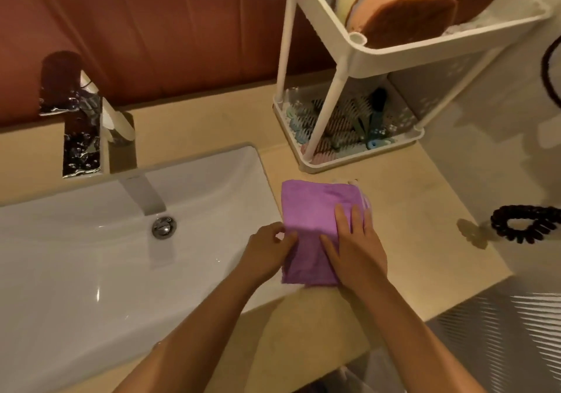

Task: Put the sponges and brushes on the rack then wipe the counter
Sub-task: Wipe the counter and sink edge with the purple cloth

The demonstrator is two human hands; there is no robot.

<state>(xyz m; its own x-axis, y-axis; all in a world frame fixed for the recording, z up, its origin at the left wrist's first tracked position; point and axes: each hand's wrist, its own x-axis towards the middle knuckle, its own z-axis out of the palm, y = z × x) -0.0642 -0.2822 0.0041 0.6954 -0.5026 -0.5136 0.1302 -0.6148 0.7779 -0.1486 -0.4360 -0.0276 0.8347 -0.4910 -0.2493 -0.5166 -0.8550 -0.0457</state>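
A folded purple cloth (312, 210) lies flat on the beige counter (403, 225) just right of the sink. My right hand (355, 250) rests on its right half with straight fingers pressing down. My left hand (267, 253) pinches the cloth's left edge between thumb and fingers. The white two-tier rack (358, 59) stands at the back of the counter. Several sponges (394, 7) stand on its top shelf. Several brushes (343, 125) lie in its bottom tray.
A white sink (106, 241) with a chrome faucet (82, 125) fills the left. A dark coiled hair tie (525, 224) lies at the right by the wall. The counter's front edge runs just below my wrists.
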